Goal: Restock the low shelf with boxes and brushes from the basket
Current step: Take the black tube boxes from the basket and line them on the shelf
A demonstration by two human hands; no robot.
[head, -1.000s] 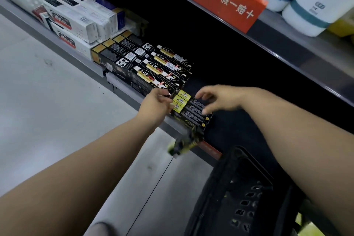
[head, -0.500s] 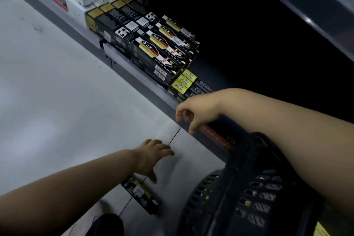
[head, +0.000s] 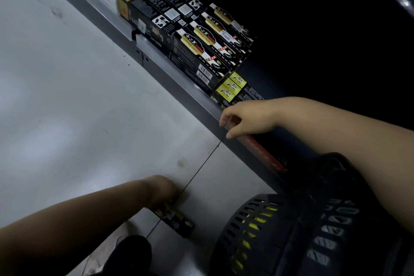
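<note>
Dark box [head: 179, 223]: on floor beside basket [head: 280, 242]; left hand [head: 164, 192] over its upper end, clasp not discernible. Right hand [head: 248, 120]: fingers loosely curled, empty, at low shelf [head: 181, 80] edge

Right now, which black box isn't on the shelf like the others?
The black box lying on the floor under the left hand, beside the basket. All the other boxes sit in rows on the low shelf.

Low shelf [head: 161, 67], upper centre: rows of black boxes [head: 201, 51], yellow-ended boxes [head: 233, 87] just beside. Grey floor [head: 78, 96]: one black box [head: 179, 224] lower centre, basket [head: 280, 231] lower right.
</note>
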